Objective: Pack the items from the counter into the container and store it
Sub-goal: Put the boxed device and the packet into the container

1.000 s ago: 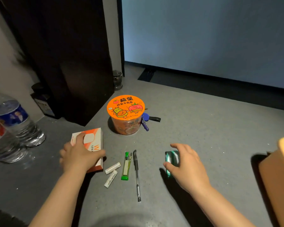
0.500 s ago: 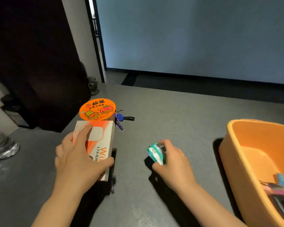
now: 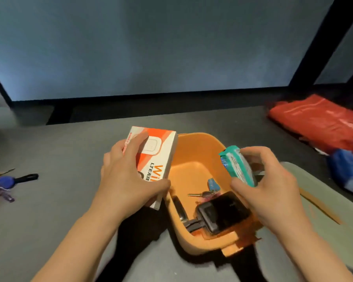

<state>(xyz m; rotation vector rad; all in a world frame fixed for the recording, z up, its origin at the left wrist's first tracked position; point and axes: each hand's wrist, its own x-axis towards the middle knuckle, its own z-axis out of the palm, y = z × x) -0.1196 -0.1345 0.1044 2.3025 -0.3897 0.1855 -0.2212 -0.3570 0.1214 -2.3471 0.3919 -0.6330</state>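
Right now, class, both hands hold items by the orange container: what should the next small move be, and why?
Probably lower the green packet, pinched in the right hand, into the orange container and release it: it already hangs over the opening, while the box in the left hand is only at the rim.

One orange container point(image 3: 194, 147), one box point(image 3: 159, 157), one green packet point(image 3: 237, 167), two hands (both full)

I see a dim grey tabletop point(image 3: 49, 151); behind it a pale blue-grey wall point(image 3: 151, 43) with dark framing point(image 3: 322, 39) at its right.
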